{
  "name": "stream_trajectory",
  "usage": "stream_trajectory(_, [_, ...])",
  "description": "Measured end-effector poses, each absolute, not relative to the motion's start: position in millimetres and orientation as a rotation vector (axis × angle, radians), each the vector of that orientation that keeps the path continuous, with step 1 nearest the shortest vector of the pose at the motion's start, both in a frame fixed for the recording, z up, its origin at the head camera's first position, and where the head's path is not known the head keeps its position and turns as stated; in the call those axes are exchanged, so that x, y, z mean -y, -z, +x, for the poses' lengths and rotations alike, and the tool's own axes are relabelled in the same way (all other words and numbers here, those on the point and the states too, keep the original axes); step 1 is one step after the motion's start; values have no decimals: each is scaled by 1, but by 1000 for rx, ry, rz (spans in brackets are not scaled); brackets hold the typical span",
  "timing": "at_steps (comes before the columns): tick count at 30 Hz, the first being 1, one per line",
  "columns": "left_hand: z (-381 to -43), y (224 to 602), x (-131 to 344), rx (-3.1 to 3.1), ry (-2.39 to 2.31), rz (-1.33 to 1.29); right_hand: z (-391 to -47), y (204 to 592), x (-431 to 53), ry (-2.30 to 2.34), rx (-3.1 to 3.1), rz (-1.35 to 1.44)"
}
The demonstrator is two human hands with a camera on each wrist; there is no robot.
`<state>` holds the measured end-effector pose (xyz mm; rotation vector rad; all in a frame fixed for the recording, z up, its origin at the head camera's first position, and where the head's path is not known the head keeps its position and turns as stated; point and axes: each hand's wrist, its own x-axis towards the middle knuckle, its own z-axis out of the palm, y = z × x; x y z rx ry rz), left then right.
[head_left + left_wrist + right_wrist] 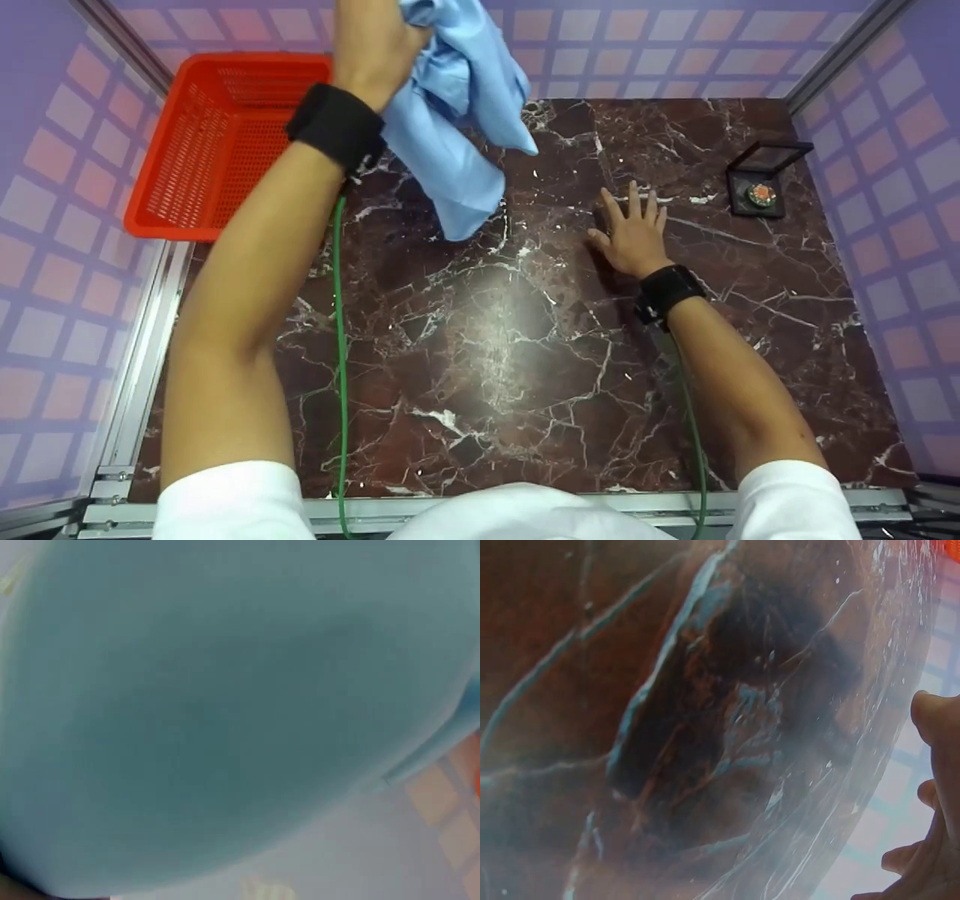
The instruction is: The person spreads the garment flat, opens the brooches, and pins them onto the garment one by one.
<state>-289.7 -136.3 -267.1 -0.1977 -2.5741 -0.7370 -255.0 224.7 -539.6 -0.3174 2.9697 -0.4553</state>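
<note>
My left hand (382, 45), raised at the top of the head view, grips a light blue cloth (480, 82) that hangs down in loose folds over the table. In the left wrist view the cloth (225, 705) fills most of the picture and hides the fingers. My right hand (634, 236) is spread, palm down, over the right half of the table, holding nothing. Its fingers (930, 716) show at the right edge of the right wrist view, above the dark marble surface.
A red plastic basket (154, 202) stands at the back left, beside the left forearm. At the right is a small black box (757, 213) with its lid up and a round patterned piece (761, 195) inside. Green cables (339, 300) run from both wristbands. Tiled panels enclose the brown marble table (487, 435).
</note>
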Motion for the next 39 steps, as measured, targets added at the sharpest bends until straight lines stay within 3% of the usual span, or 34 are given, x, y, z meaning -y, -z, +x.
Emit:
stream_trajectory(16, [-266, 304, 65, 2607, 873, -271, -259, 539, -228, 460, -2995, -297])
stream_trajectory(27, [-249, 378, 45, 2629, 874, -353, -263, 539, -223, 470, -2965, -322])
stream_trajectory(39, [-206, 450, 52, 2788, 571, -515, -261, 544, -211, 542, -2894, -382])
